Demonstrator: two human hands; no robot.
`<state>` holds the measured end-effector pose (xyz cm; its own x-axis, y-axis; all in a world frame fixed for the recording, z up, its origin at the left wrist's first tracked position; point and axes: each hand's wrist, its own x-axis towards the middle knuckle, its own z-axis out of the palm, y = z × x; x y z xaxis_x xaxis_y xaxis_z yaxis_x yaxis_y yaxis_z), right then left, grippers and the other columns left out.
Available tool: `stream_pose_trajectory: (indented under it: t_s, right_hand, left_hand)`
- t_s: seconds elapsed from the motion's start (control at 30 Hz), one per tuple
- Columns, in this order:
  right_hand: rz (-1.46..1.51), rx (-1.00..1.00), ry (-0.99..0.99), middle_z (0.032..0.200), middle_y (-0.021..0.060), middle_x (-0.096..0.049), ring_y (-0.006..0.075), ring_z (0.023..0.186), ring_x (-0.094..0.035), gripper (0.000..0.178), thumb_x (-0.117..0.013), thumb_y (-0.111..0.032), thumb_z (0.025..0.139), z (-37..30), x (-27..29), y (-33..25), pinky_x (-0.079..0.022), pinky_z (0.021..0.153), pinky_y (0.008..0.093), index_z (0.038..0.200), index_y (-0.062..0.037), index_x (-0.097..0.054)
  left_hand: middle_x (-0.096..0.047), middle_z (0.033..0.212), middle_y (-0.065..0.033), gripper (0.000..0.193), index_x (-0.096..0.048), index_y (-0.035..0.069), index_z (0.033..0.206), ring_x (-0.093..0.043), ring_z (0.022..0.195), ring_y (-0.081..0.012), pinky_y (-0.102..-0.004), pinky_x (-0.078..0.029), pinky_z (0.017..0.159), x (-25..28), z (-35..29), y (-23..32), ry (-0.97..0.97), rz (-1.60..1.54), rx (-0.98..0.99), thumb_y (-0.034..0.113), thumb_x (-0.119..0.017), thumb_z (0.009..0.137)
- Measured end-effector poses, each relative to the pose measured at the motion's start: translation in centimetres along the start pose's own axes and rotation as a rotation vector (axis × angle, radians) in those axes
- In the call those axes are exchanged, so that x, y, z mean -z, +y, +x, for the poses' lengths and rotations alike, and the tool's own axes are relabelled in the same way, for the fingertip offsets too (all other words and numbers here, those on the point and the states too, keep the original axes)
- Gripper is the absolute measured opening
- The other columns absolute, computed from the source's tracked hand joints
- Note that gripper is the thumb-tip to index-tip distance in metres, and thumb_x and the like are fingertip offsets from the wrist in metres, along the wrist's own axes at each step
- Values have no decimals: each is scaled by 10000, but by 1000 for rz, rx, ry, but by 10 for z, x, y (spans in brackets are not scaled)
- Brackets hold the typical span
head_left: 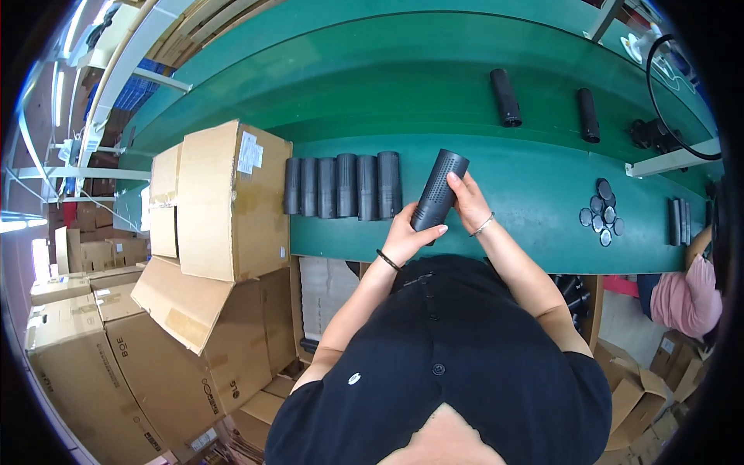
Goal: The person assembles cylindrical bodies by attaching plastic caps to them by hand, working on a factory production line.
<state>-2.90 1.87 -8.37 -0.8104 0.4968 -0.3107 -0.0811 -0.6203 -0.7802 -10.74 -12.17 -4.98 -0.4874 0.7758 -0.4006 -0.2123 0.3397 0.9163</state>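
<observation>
Between my two hands I hold a black perforated cylinder, tilted with its upper end leaning right. My left hand is wrapped round its lower end, the thumb lying across the bottom. Higher up, my right hand grips its right side with the fingertips on the perforated part. Left of my hands, a row of several similar black cylinders stands side by side on the green table. To the right lies a loose cluster of round black caps, some showing a pale inner face.
An open cardboard box stands at the table's left end, its flap hanging down. Two black cylinders rest on the far green belt. More cylinders stand at the right, near a person in pink. Stacked cartons fill the lower left.
</observation>
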Motion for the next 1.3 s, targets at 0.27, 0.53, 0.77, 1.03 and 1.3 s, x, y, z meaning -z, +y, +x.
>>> stream_pose_trajectory:
  t_s: [0.27,0.53,0.77,1.03,1.3]
  right_hand:
    - [-56,18,40,985,26,-539,105,885,-512,412,-551,-364,843,-3,-12,-6,-425,772,266,1125,-76,-467]
    - [26,-2,16,1027,37,-524,112,910,-510,479,-560,-370,834,1,-4,-4,-436,758,273,1188,-83,-412]
    - [132,-244,-117,1056,64,-513,156,954,-507,531,-598,-192,791,-1,5,24,-451,776,311,1242,-63,-348]
    - [-686,161,480,1063,168,-549,265,903,-562,766,-703,-279,657,141,101,-10,-456,773,331,1255,15,-324]
    - [-1266,133,620,1113,244,-428,387,987,-499,750,-662,-310,718,191,124,-69,-429,840,420,1320,-141,-246]
  left_hand:
    - [-568,835,-61,562,-452,-67,1088,-555,683,-104,-237,-473,578,2,-3,2,-11,-17,-31,148,-745,659]
    - [-580,849,-87,514,-449,-51,1094,-585,705,-145,-256,-482,625,3,4,-1,-104,-187,18,178,-709,714]
    - [-540,991,-95,543,-395,-19,1140,-570,848,-185,-293,-476,706,7,14,-12,-188,-557,230,378,-579,819]
    - [-573,967,-58,373,-491,62,1116,-557,850,-137,-265,-448,702,43,-23,-51,159,-308,321,325,-534,855]
    - [-606,764,-17,196,-539,84,974,-568,634,-95,-215,-452,537,71,-94,-156,517,-364,454,235,-549,850]
